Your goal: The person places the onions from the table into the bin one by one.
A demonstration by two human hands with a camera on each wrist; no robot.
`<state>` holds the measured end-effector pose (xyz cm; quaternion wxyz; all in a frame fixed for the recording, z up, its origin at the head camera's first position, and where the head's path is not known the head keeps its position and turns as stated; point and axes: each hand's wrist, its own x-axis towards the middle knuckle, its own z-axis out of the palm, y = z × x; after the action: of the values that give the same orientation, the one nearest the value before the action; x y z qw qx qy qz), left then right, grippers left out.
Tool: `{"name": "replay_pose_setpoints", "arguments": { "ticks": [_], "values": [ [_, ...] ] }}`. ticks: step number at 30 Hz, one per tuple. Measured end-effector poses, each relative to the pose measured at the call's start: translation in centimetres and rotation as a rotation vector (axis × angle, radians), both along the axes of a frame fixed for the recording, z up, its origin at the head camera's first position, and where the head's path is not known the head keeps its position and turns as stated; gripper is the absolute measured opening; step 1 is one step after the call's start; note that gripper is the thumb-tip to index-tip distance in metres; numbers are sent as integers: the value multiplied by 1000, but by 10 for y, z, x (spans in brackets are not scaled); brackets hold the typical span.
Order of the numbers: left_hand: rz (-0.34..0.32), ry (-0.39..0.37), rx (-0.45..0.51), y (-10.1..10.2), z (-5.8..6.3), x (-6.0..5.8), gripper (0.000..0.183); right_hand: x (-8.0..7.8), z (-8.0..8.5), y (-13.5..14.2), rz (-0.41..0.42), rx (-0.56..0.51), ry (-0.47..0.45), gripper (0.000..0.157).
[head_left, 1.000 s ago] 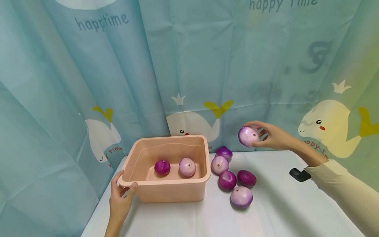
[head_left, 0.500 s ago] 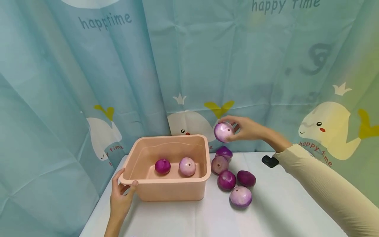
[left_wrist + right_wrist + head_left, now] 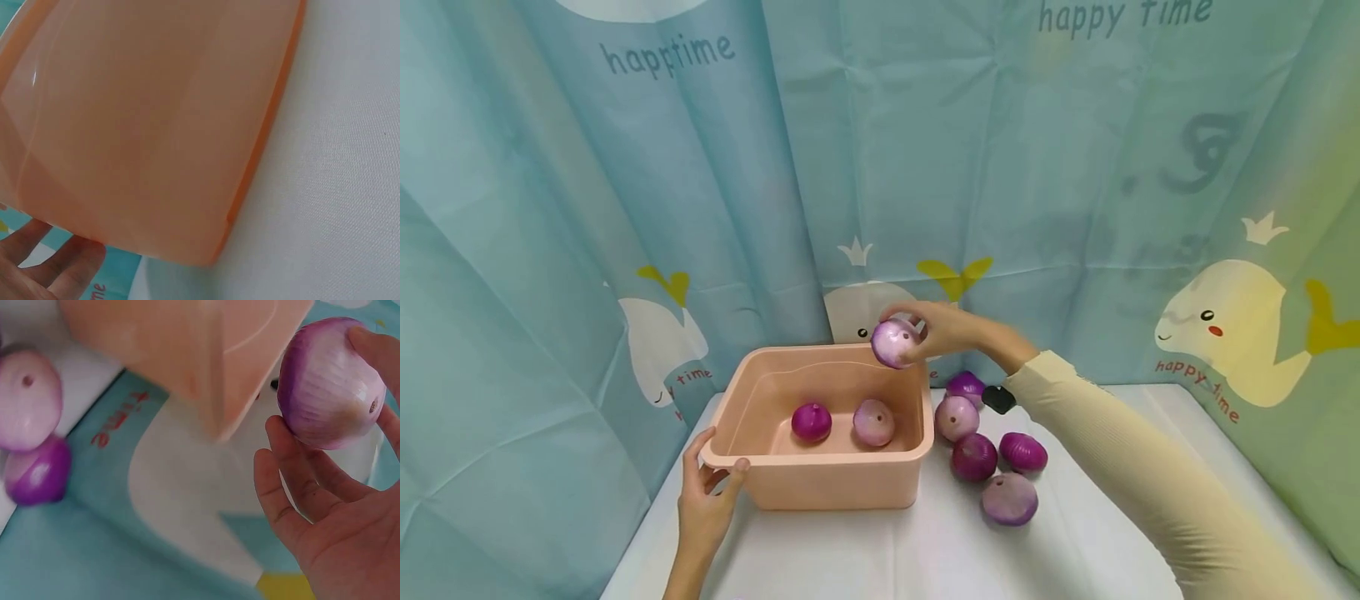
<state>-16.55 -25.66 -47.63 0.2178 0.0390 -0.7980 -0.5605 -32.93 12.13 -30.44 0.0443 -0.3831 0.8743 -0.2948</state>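
Note:
My right hand (image 3: 943,329) pinches a pale purple-and-white onion (image 3: 895,342) between thumb and fingers, over the back right part of a peach plastic bin (image 3: 835,483). The right wrist view has this held onion (image 3: 331,384) close up, with the thumb on one side and fingertips on the other. Inside the bin lie a dark purple onion (image 3: 812,422) and a paler onion (image 3: 873,422), apart from each other. My left hand (image 3: 706,504) grips the bin's front left corner by the rim, and its fingers (image 3: 78,265) touch the bin wall in the left wrist view.
Several onions sit in a loose group right of the bin, among them a pale one (image 3: 1010,499) in front and a dark one (image 3: 1023,452). A white cloth (image 3: 820,554) covers the table. A blue-green printed curtain (image 3: 1037,208) hangs behind and at the sides.
My right hand has carried the held onion leftward, from right of the onion group to above the bin. The left hand has kept its grip on the bin's corner.

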Motion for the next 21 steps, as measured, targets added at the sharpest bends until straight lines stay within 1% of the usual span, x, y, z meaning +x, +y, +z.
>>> {"name": "replay_pose_setpoints", "arguments": {
  "ticks": [7, 10, 17, 21],
  "values": [
    [-5, 3, 5, -1, 0, 0, 67, -5, -3, -35, 54, 27, 26, 59],
    [-4, 5, 2, -1, 0, 0, 67, -8, -5, -47, 63, 50, 32, 58],
    [-6, 5, 3, -1, 0, 0, 67, -10, -11, -66, 131, 44, 46, 55],
    [-4, 2, 3, -1, 0, 0, 67, -8, -14, -73, 123, 50, 23, 56]
  ]
}}
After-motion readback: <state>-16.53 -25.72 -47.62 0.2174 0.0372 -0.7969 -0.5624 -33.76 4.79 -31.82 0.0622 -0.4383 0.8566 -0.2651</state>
